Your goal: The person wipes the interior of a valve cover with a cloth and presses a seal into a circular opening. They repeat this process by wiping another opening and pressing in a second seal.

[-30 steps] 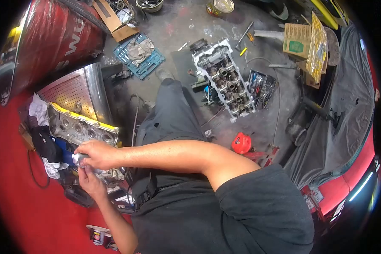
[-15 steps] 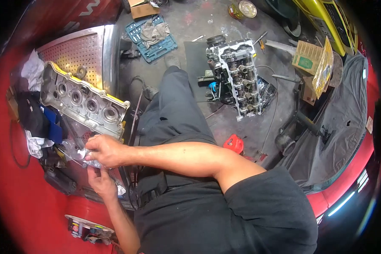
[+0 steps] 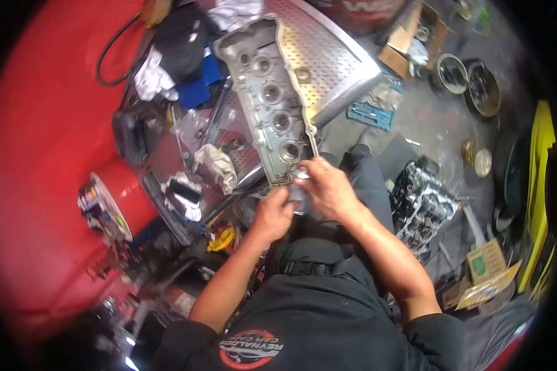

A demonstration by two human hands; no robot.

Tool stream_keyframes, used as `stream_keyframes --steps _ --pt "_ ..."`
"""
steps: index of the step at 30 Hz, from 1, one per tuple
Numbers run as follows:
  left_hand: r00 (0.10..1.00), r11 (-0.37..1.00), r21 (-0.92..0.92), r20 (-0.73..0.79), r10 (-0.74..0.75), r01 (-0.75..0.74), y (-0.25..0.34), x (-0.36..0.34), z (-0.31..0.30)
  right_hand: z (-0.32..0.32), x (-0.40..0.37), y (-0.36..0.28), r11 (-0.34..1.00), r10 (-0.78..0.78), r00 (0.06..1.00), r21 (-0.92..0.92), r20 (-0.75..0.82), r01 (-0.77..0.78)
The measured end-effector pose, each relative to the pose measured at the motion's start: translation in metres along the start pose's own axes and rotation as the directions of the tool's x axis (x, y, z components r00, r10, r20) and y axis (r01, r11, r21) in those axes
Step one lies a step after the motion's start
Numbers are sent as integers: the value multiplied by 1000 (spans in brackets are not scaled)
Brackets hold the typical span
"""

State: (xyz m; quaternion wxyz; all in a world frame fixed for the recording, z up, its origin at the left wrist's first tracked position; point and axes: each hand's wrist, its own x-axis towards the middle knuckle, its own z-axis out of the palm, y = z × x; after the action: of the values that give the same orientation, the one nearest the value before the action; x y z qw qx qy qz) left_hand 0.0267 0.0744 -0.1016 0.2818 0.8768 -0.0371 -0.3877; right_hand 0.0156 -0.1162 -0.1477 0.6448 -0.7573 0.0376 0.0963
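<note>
My left hand and my right hand are close together in front of my waist, fingers closed. Between them is a small silvery crinkled thing, blurred and partly hidden by the fingers, so I cannot tell its kind. Just beyond my fingers lies the near end of a grey metal valve cover, its hollow side with several round openings facing up. It rests slanted across a perforated metal surface, and my right fingertips overlap its near corner in this view.
Left of the cover lie a crumpled beige cloth, a phone on a white rag and a blue box. On the floor at right are an engine cylinder head, a blue socket set and cardboard boxes.
My view has swung left, bringing the cover and both hands to the middle. The hands stay close around the silvery thing, now at the cover's near end.
</note>
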Motion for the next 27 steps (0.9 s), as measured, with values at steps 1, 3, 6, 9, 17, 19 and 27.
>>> stream_keyframes --steps 1,3,6,9,17,19,27 --pt "1000 999 30 5 -27 27 8 0 9 -9 -2 3 998 -31 999 -62 -15 30" --pt "977 978 -209 -206 -55 11 29 -2 29 -26 0 6 998 -45 999 -43 -1 45" --pt "935 957 -260 -354 33 -132 48 7 40 -46 6 0 997 69 989 23 132 -73" --pt "889 929 -288 -449 84 -234 51 19 50 -46 14 -4 984 158 969 52 188 -170" --pt "948 881 -448 -318 5 -155 24 37 40 -26 29 -2 968 82 985 -248 154 -42" --pt "933 880 -411 -348 91 -239 16 47 33 -18 34 -3 957 93 987 -287 130 -52" --pt "936 848 -413 -258 239 -331 -9 71 -10 0 60 -9 913 119 986 -403 113 -64"
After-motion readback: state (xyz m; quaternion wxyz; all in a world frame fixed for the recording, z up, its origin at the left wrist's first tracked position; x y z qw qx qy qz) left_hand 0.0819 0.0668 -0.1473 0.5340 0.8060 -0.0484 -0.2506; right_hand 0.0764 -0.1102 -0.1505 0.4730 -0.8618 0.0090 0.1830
